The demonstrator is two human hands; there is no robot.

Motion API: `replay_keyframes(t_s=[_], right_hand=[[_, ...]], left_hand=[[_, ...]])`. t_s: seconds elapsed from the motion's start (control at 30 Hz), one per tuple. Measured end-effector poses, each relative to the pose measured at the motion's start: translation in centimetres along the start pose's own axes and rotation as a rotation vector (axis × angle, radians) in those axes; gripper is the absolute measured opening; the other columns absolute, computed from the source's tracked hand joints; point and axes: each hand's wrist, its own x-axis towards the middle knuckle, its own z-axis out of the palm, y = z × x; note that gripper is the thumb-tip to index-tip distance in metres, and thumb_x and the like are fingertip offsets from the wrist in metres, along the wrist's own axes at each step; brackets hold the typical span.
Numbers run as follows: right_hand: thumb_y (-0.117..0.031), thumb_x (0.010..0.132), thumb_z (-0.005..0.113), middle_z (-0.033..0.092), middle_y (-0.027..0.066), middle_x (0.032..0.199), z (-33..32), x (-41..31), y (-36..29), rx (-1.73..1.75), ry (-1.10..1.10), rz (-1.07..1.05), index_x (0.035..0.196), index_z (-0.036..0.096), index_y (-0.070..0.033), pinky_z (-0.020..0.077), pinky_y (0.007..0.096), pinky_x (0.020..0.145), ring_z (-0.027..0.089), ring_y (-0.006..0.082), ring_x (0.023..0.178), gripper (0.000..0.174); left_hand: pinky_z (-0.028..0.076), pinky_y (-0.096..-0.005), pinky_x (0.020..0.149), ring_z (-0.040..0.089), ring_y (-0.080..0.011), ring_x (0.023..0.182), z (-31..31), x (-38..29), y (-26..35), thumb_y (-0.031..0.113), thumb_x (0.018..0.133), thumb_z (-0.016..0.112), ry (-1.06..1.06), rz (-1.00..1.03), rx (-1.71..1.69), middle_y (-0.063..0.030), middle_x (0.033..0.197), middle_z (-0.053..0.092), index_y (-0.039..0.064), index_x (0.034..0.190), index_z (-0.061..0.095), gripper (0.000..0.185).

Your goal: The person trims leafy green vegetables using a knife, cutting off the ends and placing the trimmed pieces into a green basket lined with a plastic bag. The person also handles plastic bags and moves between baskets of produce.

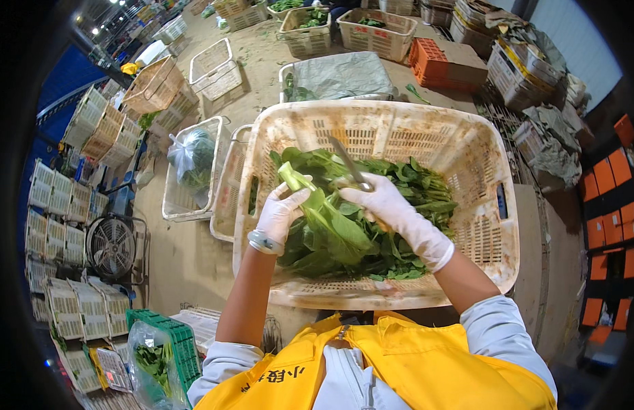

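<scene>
My left hand [282, 211], in a white glove, grips a leafy green stalk [342, 230] near its pale cut end, which points up and away from me. My gloved right hand [378, 200] is closed around a knife, its blade [346, 160] slanting up to the left. Part of the handle is hidden by the fingers. Both hands are above a large, stained white plastic crate [440, 123]. Inside it lies a heap of leafy greens [424, 189], with many stems towards the right side.
Beyond the crate stands another crate with a grey cover [342, 74]. To the left, a white crate [168, 200] holds a bagged bundle of greens [194, 159]. A floor fan [112, 246], a green crate [178, 338] and an orange crate [427, 61] are around me.
</scene>
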Motion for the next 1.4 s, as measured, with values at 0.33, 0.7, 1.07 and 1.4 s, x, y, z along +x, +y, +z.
replay_keyframes(t_s=[0.33,0.7,1.07,1.4], right_hand=[[-0.021,0.076,0.075,0.063,0.0013,0.078,-1.8,1.0,3.3,-0.114,0.065,-0.082,0.109,0.065,-0.008,0.0479,0.0251,0.067,0.058,0.01,0.071,0.037],[-0.03,0.083,0.062,0.069,0.0105,0.098,-21.7,5.7,22.3,-0.998,0.308,0.186,0.119,0.062,-0.015,0.0519,0.0375,0.08,0.066,0.027,0.088,0.039],[-0.01,0.081,0.051,0.065,0.0239,0.1,-32.2,9.1,33.1,-1.196,0.585,0.305,0.102,0.064,-0.002,0.0486,0.0453,0.08,0.061,0.0385,0.094,0.026],[-0.036,0.076,0.068,0.069,0.0161,0.094,-26.2,-1.4,13.6,-1.023,0.516,0.22,0.11,0.065,-0.008,0.0517,0.0394,0.077,0.067,0.0294,0.087,0.044]], left_hand=[[0.049,-0.0273,0.084,0.06,-0.0133,0.096,3.2,-1.0,0.3,-0.001,0.082,0.064,0.117,0.225,0.126,-0.004,0.107,0.065,0.003,0.122,0.058,0.041],[0.05,-0.0362,0.086,0.059,-0.0155,0.097,1.6,-1.0,-4.2,0.014,0.086,0.065,0.287,0.16,-0.051,-0.0033,0.11,0.06,0.007,0.126,0.055,0.042],[0.046,-0.0368,0.089,0.054,-0.0138,0.099,1.4,0.2,-7.1,0.03,0.093,0.059,0.322,-0.04,-0.214,0.0006,0.104,0.057,0.013,0.122,0.056,0.033],[0.047,-0.022,0.07,0.056,-0.0092,0.075,4.9,-1.4,-6.3,0.009,0.079,0.074,0.141,0.216,0.367,-0.0001,0.088,0.061,0.009,0.106,0.062,0.03]])
